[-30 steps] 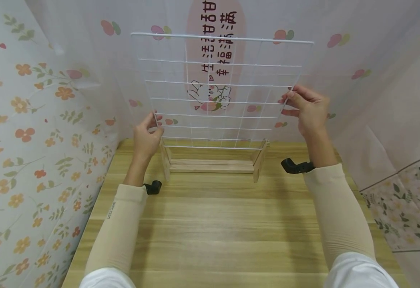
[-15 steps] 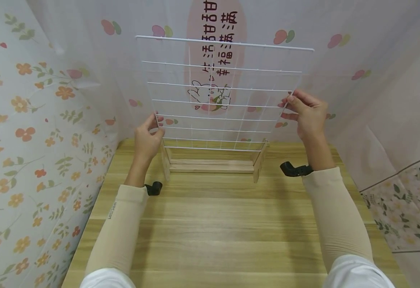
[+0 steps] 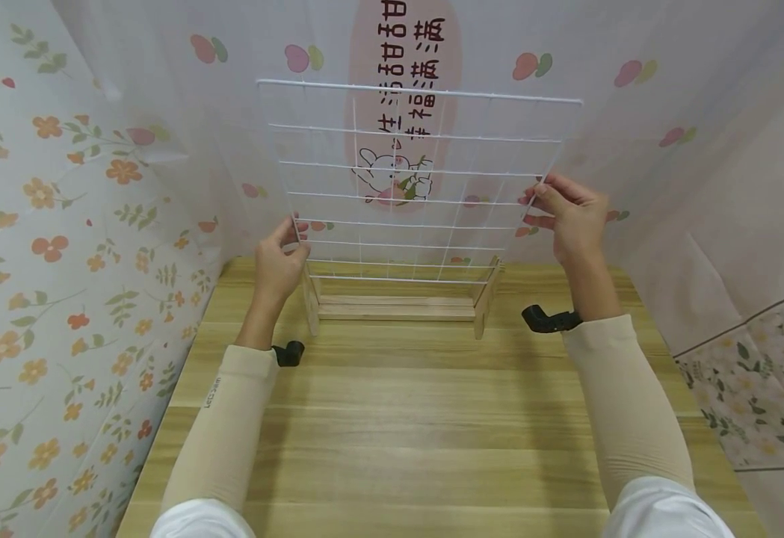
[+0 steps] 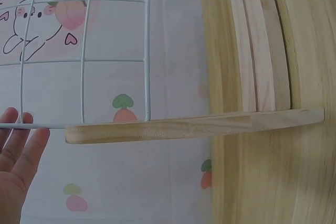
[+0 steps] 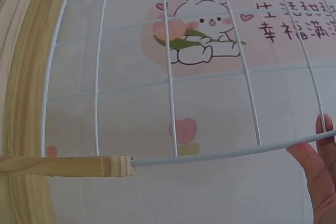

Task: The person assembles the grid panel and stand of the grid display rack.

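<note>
A white wire grid panel [image 3: 418,91] leans up and away above a light wooden stand [image 3: 394,310]. My left hand [image 3: 279,265] pinches the panel's left edge wire low down, thumb in front and fingers behind. My right hand [image 3: 578,217] pinches the right edge higher up. In the left wrist view, the panel's lower corner meets the stand's side piece [image 4: 199,126], and the left fingers [image 4: 32,153] grip the wire just past its tip. In the right wrist view, the edge wire runs into the end of the other side piece [image 5: 68,166].
The stand rests near the back of a wood-grain table [image 3: 392,433]. Behind it hangs a pale curtain [image 3: 217,142] printed with a rabbit, fruit and writing; a flowered cloth [image 3: 62,299] hangs at the left. Black mounts [image 3: 549,319] sit at both wrists.
The panel's top edge has come down in the head view, its right end drawing slightly inward. My right hand has lowered a little with it; the left hand has shifted slightly right.
</note>
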The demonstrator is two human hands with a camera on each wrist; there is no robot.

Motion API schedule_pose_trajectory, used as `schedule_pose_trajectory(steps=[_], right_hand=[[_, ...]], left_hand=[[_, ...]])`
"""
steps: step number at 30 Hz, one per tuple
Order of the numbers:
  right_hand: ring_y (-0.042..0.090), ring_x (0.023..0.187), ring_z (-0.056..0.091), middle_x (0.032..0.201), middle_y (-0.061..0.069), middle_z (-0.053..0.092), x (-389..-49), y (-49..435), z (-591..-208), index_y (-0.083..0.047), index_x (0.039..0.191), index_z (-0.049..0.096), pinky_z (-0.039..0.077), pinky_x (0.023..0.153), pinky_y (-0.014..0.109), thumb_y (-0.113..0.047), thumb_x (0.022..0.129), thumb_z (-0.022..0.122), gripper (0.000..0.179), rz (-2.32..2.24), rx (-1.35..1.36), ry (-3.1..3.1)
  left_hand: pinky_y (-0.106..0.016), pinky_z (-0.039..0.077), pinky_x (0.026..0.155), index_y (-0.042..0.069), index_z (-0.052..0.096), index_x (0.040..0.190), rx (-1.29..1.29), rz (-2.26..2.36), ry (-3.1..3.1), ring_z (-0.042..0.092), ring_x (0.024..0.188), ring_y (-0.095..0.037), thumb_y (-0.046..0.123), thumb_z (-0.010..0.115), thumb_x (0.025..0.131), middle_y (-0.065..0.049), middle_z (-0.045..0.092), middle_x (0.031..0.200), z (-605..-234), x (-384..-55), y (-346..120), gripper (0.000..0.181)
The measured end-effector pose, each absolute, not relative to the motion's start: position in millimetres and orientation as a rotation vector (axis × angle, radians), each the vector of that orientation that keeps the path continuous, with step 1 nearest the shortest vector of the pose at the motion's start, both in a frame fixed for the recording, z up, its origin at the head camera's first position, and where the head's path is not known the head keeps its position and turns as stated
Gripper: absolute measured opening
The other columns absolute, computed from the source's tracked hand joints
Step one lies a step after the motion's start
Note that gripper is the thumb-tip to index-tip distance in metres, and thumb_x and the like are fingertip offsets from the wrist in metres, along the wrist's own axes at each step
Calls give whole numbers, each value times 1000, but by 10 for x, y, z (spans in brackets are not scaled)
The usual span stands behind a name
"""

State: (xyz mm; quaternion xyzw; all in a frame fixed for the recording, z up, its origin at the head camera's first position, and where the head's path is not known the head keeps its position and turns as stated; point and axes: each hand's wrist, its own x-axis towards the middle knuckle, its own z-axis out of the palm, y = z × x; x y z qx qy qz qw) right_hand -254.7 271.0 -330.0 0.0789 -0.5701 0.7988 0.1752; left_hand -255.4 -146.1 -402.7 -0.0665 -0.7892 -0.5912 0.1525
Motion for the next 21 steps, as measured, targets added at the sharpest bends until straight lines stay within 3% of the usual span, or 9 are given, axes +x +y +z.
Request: schedule_pose_trajectory(steps=[21], right_hand=[[29, 73, 70, 82, 18, 70, -2572, 2717, -3420, 15, 100, 68, 58, 53, 38, 1, 84, 71, 20, 2283, 239, -1597]], left_hand=[[-40, 51, 97, -6, 48, 138, -202, -1685, -2286, 60, 113, -37, -4, 54, 86, -23, 63, 123, -4087, -2543, -1469, 53]])
